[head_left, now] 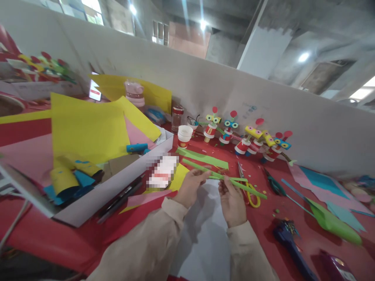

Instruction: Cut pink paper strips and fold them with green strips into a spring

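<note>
Narrow green paper strips [254,191] stretch between my two hands above a white sheet [205,238]; they appear to cross near my fingertips. My left hand [191,186] pinches them on the left, thumb and fingers together. Closed on the same strips from the right is my right hand [233,201]. Scissors with yellow handles [257,201] lie just right of my right hand, partly behind the strips. Beyond the hands, a wider green paper piece [209,157] rests on the red tabletop [263,218].
A white box [117,187] with coloured paper and tubes stands left. Stacked paper cups [185,136] and several paper-cup figures [243,146] line the wall. Pliers [275,182], a dark blue handled tool [293,246] and a purple object [336,267] lie right.
</note>
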A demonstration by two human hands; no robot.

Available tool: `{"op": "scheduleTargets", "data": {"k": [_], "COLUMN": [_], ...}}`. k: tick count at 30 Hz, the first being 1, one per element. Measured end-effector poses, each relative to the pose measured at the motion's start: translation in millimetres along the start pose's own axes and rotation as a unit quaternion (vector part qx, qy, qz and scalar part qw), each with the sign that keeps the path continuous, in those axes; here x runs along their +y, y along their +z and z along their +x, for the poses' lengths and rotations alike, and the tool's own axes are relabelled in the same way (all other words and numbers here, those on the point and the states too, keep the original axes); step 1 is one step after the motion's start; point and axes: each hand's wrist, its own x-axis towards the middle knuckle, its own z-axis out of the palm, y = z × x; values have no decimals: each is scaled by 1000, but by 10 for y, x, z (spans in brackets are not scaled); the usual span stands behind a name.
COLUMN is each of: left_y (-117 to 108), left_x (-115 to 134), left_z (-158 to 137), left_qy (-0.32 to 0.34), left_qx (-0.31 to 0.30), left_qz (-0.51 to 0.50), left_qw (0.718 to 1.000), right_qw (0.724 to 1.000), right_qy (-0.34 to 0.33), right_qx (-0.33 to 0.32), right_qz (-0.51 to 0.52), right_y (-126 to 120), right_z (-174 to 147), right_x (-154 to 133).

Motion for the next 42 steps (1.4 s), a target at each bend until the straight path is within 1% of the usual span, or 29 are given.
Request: {"op": "scheduleTargets", "data": {"k": [2,4,9,11,13,15,18,20,22,24,28,30,31,33,34,36,38,39,40,42], "left_y": [26,2,-138,-154,-131,-84,-14,5,-2,-26,-79,-91,-89,-68,-48,-1,40,52,56,41], "left_x": [-52,-52,77,111,112,83,9,-26,-23,18,116,128,121,86,60,5,-35,-42,-39,-7], "left_z": [-22,-12,73,84,66,28,-35,-63,-68,-48,16,28,26,3,-17,-66,-108,-120,-124,-108], "left_qy": [-2,4,30,38,38,30,8,3,7,14,15,8,5,0,-4,-14,-23,-22,-17,-5], "left_qx": [1,12,81,89,88,70,20,10,25,49,89,96,97,87,74,31,-6,-9,-4,23], "left_qz": [41,44,-13,-22,-21,-12,22,36,28,10,-13,-21,-25,-27,-22,-1,20,23,23,16], "left_qw": [999,999,996,995,995,997,1000,999,999,999,996,995,995,996,997,999,1000,999,1000,1000], "right_qw": [1000,1000,996,992,989,993,999,998,998,999,992,987,985,988,991,998,996,995,995,998], "right_qy": [23,21,-53,-79,-95,-82,-9,31,47,43,1,-21,-27,-26,-17,9,29,32,32,28], "right_qx": [-9,2,57,76,76,44,-32,-53,-39,-7,65,85,85,63,43,-15,-78,-89,-87,-45], "right_qz": [0,13,42,63,82,76,18,-10,-3,32,110,137,145,141,123,54,-25,-44,-48,-17], "right_y": [29,22,-135,-183,-178,-117,17,80,86,28,-153,-189,-182,-123,-80,13,80,96,99,69], "right_z": [-32,-23,150,203,201,140,-9,-80,-81,-16,171,216,215,160,112,-1,-94,-120,-127,-93], "right_x": [40,45,-87,-140,-149,-104,26,91,97,42,-132,-174,-171,-119,-74,33,125,153,167,148]}}
